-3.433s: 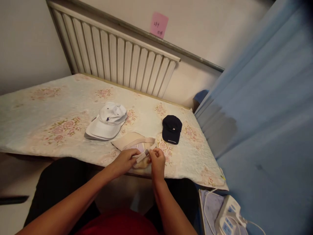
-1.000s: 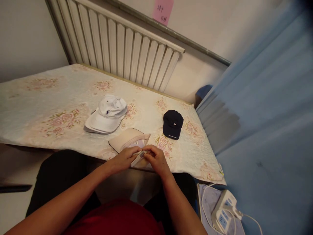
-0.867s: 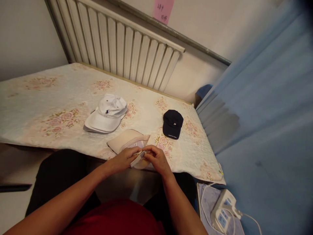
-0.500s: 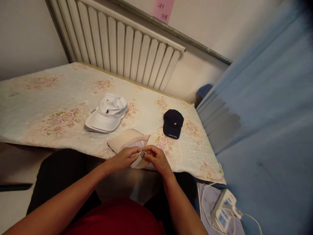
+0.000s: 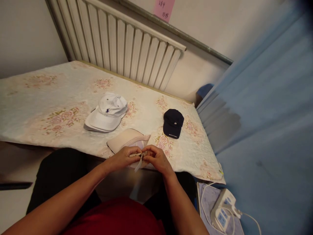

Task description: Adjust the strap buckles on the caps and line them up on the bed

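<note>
A beige cap (image 5: 126,140) lies upside down at the near edge of the table, its brim pointing away to the left. My left hand (image 5: 123,157) and my right hand (image 5: 156,158) meet over the cap's back. Both pinch its adjustment strap (image 5: 139,162), whose loose end hangs down between my fingers. A white cap (image 5: 106,112) rests further back on the left. A small navy cap (image 5: 172,122) sits to the right of the beige one.
The table wears a pale floral cloth (image 5: 49,107). A white radiator (image 5: 122,42) stands behind it, with a pink note (image 5: 163,6) on the wall above. A blue curtain (image 5: 264,124) fills the right side. A white power strip (image 5: 223,212) lies on the floor at lower right.
The strap end, earlier held level between my fingers, now hangs downward. My hands have drawn closer together over the cap's back. The caps on the table have not moved.
</note>
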`<state>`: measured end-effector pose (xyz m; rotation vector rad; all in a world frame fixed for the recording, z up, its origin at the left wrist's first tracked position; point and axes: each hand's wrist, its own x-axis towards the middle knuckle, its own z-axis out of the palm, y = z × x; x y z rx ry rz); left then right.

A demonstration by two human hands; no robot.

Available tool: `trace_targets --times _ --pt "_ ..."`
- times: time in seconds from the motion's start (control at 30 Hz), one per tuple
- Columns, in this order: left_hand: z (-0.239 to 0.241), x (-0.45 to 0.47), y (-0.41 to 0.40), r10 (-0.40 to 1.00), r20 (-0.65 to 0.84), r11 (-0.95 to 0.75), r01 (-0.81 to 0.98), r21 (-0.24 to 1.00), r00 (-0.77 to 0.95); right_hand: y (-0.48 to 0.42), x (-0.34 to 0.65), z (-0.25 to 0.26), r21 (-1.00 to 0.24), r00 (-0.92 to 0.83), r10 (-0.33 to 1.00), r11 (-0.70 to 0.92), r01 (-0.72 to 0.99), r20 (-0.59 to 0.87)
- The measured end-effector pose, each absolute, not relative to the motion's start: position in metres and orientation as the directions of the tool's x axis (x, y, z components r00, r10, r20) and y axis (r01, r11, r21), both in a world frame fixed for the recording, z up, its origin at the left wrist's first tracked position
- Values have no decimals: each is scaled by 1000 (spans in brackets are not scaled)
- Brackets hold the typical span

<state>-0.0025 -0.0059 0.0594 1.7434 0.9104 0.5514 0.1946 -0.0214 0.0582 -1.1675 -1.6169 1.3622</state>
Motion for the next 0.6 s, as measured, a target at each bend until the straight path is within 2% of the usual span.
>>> trace_targets --times 0.33,0.6 --pt "54 -6 -4 768 1 -232 276 933 641 -20 194 67 -946 -334 942 89 313 -22" --pt "55 -7 -3 752 12 -246 264 933 659 -19 194 65 -942 -320 947 95 323 -14"
